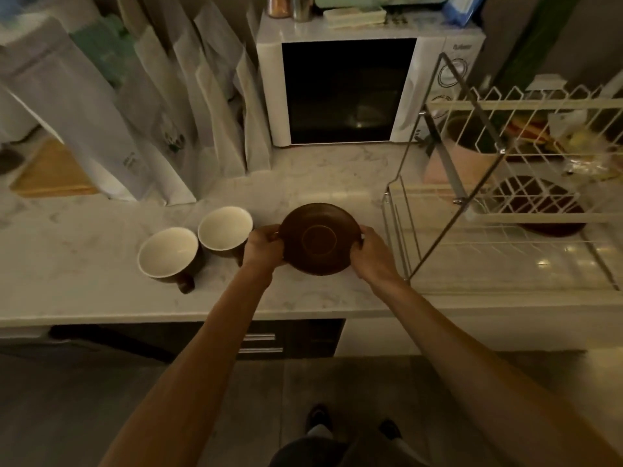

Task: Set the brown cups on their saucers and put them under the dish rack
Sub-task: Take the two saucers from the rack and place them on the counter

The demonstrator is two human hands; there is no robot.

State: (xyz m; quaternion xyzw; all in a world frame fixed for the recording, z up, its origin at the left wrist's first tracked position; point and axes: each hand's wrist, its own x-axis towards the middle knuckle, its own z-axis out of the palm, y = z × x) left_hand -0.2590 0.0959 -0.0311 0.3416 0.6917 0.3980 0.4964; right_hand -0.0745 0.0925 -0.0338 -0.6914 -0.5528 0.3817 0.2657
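Dim kitchen, marble counter (101, 264) before me. Both my hands grip brown saucer (319, 239) by opposite rim edges: left hand (264, 246) on its left side, right hand (372, 252) on its right. Saucer tilted toward me, near counter's front. Two brown cups (195, 246), white inside, stand upright just left of left hand, touching each other. Wire dish rack (505, 183) at right, another brown saucer (542, 210) under it. White microwave (337, 92) behind.

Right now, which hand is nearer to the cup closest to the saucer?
Left. The left hand grips the saucer's left rim, right beside that cup. The right hand holds the opposite rim, the saucer between it and the cup.
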